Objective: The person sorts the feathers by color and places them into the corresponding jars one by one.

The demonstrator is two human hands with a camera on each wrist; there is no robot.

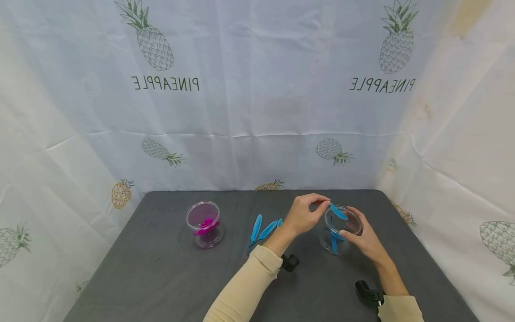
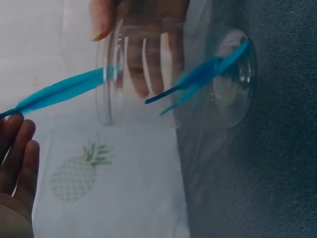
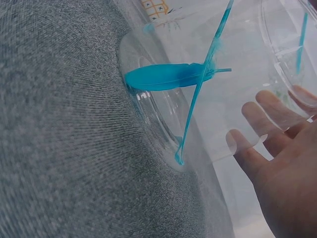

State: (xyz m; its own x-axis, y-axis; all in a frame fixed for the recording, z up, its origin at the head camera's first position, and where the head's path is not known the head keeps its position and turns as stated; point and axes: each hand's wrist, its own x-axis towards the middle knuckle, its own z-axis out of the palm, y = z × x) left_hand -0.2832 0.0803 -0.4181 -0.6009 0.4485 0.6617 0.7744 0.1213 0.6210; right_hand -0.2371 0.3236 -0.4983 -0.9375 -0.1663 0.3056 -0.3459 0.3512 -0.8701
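My left hand (image 1: 307, 214) pinches a blue feather (image 1: 339, 212) by its quill, its vane tilted down over the mouth of a clear plastic jar (image 1: 323, 239). In the left wrist view the tip of this feather (image 2: 64, 91) reaches the jar's rim. Around the jar's upper side curl the thumb and fingers of my right hand (image 1: 368, 239), gripping it upright on the table. Two blue feathers (image 3: 163, 77) lie crossed inside the jar. Left of my left hand, several blue feathers (image 1: 267, 229) rest on the table, partly hidden by the hand and wrist.
A second clear jar (image 1: 203, 209) stands at the left with magenta feathers (image 1: 207, 226) inside. The dark grey table (image 1: 161, 273) meets a white curtain (image 1: 257, 107) printed with pineapples at its back and sides. Black wrist-camera mounts (image 1: 368, 293) hang by both wrists.
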